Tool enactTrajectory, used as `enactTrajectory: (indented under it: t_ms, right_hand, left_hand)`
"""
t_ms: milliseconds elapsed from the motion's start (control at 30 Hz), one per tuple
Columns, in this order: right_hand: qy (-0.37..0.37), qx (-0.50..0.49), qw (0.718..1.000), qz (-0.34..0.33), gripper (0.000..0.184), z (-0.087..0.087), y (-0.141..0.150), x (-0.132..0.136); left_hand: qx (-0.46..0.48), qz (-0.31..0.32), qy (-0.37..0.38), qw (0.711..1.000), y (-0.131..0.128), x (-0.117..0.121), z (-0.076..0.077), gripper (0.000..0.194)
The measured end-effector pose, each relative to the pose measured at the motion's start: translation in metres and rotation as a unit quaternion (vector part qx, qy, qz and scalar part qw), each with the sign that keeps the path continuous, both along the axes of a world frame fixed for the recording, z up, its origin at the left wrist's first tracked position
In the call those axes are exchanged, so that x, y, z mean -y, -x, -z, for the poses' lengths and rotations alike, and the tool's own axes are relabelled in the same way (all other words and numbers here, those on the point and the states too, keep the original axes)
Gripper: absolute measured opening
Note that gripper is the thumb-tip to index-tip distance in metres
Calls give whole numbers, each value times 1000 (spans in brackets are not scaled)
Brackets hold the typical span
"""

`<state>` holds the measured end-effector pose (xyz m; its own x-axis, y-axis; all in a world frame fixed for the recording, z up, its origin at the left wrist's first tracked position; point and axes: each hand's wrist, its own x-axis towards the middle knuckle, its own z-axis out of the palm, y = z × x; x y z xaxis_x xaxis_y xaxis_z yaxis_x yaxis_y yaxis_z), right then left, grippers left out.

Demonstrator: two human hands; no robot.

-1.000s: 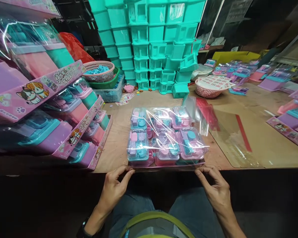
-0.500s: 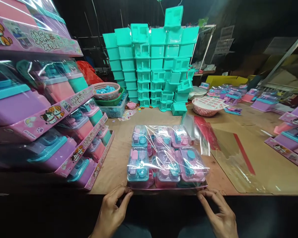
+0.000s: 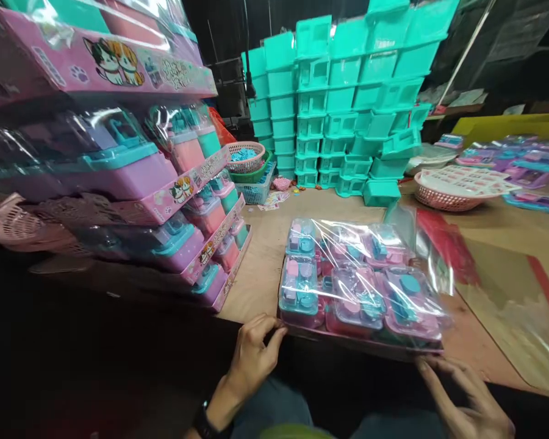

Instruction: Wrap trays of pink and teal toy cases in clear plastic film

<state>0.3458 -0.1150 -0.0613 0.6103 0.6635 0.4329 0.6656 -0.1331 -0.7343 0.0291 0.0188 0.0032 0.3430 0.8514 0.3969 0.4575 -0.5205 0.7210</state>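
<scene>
A pink cardboard display tray (image 3: 361,345) lies at the table's front edge. In it stand several toy boxes (image 3: 354,303) with clear lids and pink and blue pieces inside, in two rows. Clear plastic film (image 3: 341,235) covers them, glossy and creased. My left hand (image 3: 256,347) pinches the tray's near left corner between thumb and fingers. At the near right corner, my right hand (image 3: 466,390) has thumb and forefinger closed on the edge, slightly blurred. Whether the fingers also grip film there I cannot tell.
Wrapped display trays (image 3: 165,210) are stacked high on the left. Turquoise plastic boxes (image 3: 329,116) form a tall wall behind. Baskets (image 3: 244,157) stand at its left, and a pink basket (image 3: 452,198) with printed sheets at its right. Plastic bags (image 3: 452,244) lie right of the tray.
The view has swung left, so everything sits further right in the picture. Both hands stay at the tray's front corners, and the tray looks slightly turned.
</scene>
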Motion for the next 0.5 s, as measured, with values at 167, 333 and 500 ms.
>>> enactTrajectory:
  t_ms: [167, 333, 500]
  right_hand:
    - [-31, 8, 999, 16, 46, -17, 19, -8]
    - [-42, 23, 999, 5, 38, -17, 19, -7]
    - [-59, 37, 998, 1, 33, -15, 22, -8]
  left_hand:
    - [-7, 2, 10, 1000, 0, -1, 0, 19]
    - [-26, 6, -27, 999, 1, 1, 2, 19]
    - [-83, -15, -132, 988, -2, 3, 5, 19]
